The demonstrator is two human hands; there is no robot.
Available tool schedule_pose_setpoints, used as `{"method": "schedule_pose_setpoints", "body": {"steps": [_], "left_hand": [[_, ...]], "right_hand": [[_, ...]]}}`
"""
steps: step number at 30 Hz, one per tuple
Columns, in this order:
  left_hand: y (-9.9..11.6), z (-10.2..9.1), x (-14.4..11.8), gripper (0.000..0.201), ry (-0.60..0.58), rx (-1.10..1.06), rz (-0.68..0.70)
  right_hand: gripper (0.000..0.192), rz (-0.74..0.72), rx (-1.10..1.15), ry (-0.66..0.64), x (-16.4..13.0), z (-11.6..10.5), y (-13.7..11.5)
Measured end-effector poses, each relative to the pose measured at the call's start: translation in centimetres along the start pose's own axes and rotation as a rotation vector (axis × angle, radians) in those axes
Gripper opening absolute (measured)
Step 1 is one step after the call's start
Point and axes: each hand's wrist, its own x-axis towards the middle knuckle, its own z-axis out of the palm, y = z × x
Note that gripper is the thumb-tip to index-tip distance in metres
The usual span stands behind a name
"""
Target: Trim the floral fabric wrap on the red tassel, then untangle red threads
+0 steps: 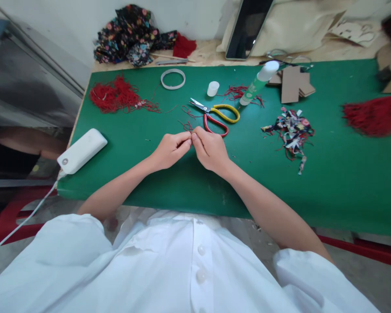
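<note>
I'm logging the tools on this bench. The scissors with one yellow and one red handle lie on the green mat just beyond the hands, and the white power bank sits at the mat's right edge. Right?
Not quite. The scissors do lie on the green mat just beyond the hands, but the head view shows the white power bank at the mat's left edge, not the right.

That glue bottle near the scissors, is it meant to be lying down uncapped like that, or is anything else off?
The glue bottle lies tipped on the green mat, its white cap standing apart beside it. No glue shows spilled. Fabric scraps and red threads lie scattered in loose heaps.
</note>
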Motion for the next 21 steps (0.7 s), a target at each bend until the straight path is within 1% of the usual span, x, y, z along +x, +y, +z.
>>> {"method": "schedule_pose_setpoints", "body": {"steps": [5,10,13,17,21], "left_hand": [[-0.6,0.3,0.1,0.026,-0.014,-0.187,-0.103],[-1.3,0.9,0.3,0.024,-0.072,-0.502,-0.260],[-1.1,1.1,0.3,0.024,-0.077,-0.622,-0.304],[-0.8,1.1,0.3,0.025,-0.068,-0.627,-0.316],[-1.2,1.0,0.3,0.024,-0.053,-0.501,-0.263]], "right_hand": [[0.034,-0.063,-0.104,0.018,-0.2,0.1,0.0],[0.035,-0.064,-0.175,0.041,-0.3,0.3,0.1],[0.035,-0.051,-0.200,0.057,-0.3,0.5,0.1],[0.035,-0.041,-0.212,0.072,-0.3,0.6,0.2],[0.033,-0.022,-0.178,0.069,-0.2,0.6,0.2]]}}
